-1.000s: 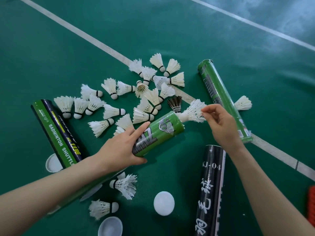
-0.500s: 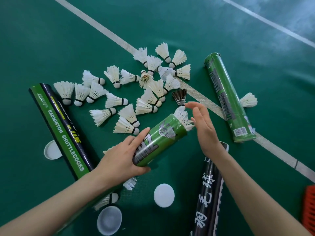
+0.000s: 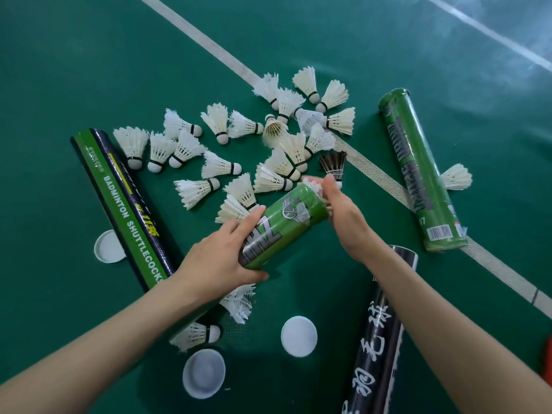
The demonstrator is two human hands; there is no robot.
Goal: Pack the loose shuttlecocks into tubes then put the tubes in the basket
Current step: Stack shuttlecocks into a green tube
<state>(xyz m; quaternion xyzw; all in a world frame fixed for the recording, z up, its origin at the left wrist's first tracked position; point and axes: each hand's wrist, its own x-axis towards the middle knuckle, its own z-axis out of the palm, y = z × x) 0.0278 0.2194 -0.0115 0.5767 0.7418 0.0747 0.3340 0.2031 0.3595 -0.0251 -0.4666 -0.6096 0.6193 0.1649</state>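
Observation:
My left hand [image 3: 221,258] grips a green tube [image 3: 286,225] tilted up off the court floor. At the tube's open far end my right hand [image 3: 343,216] presses its straight fingers against a white shuttlecock [image 3: 312,183], of which only the feather tips stick out. Several loose white shuttlecocks [image 3: 221,165] lie scattered beyond the tube, with one dark-feathered shuttlecock [image 3: 334,164] among them. Two more shuttlecocks [image 3: 194,334] lie under my left forearm.
A green and black tube [image 3: 119,201] lies at the left, a second green tube [image 3: 418,171] at the right with a shuttlecock [image 3: 455,177] beside it, and a black tube [image 3: 376,339] under my right forearm. White caps [image 3: 298,336] [image 3: 204,373] [image 3: 107,246] lie nearby. An orange edge [image 3: 548,363] shows at far right.
My right hand has pushed the white shuttlecock from outside the tube's mouth almost fully inside. The view has shifted so the scene sits lower in the frame.

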